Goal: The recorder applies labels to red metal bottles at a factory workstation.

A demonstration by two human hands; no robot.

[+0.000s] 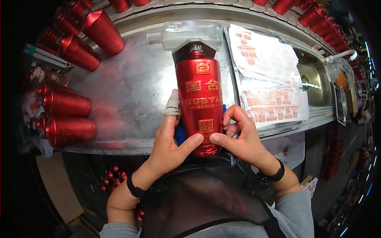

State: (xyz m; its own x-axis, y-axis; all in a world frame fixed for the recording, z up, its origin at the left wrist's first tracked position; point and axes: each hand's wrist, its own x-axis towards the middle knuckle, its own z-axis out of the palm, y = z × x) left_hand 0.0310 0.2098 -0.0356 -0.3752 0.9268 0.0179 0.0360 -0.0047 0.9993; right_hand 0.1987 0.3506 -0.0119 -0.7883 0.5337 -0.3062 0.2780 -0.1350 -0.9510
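A glossy red bottle (198, 107) with raised gold lettering and an emblem faces me, neck pointing away. My left hand (166, 139) grips its lower left side, thumb on the front; a pale cover wraps one fingertip. My right hand (244, 137) holds the lower right side, thumb on the front near a square gold label (206, 125). Bits of blue material (180, 134) show behind the bottle by both hands. Beyond the neck is a dark angular piece (180, 53), partly hidden by the bottle.
Red bottles (69, 133) stand along the left of the metal table (131, 99). A clear bottle-shaped piece (192, 33) lies at the back. To the right, sheets of gold-and-red labels (274, 105) rest on a tray beside a sink (317, 85) with a white tap (341, 56).
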